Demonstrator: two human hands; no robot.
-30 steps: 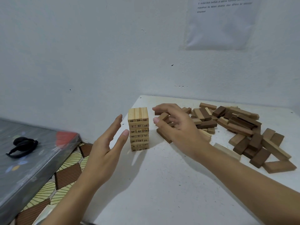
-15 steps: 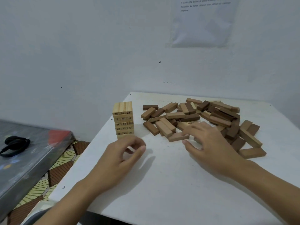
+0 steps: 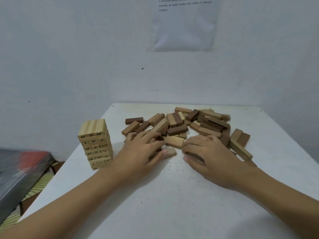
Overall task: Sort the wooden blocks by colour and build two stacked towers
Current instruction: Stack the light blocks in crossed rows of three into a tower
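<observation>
Both hands lie palm down at the near side of the block pile.

The left hand (image 3: pixel 145 149) reaches in from the near left corner of the desk (image 3: pixel 172 204), its fingers (image 3: pixel 150 137) curled over brown blocks (image 3: pixel 157 149) with the thumb closing in underneath. The right hand (image 3: pixel 207 156) mirrors it, its fingers bent and the thumb tucked round a dark block (image 3: pixel 195 155). A pale block (image 3: pixel 173 142) lies between the two hands, touching their fingertips. The pale tower (image 3: pixel 95 144) stands by the left edge. The mixed pile (image 3: pixel 189 123) spreads toward the far edge.
</observation>
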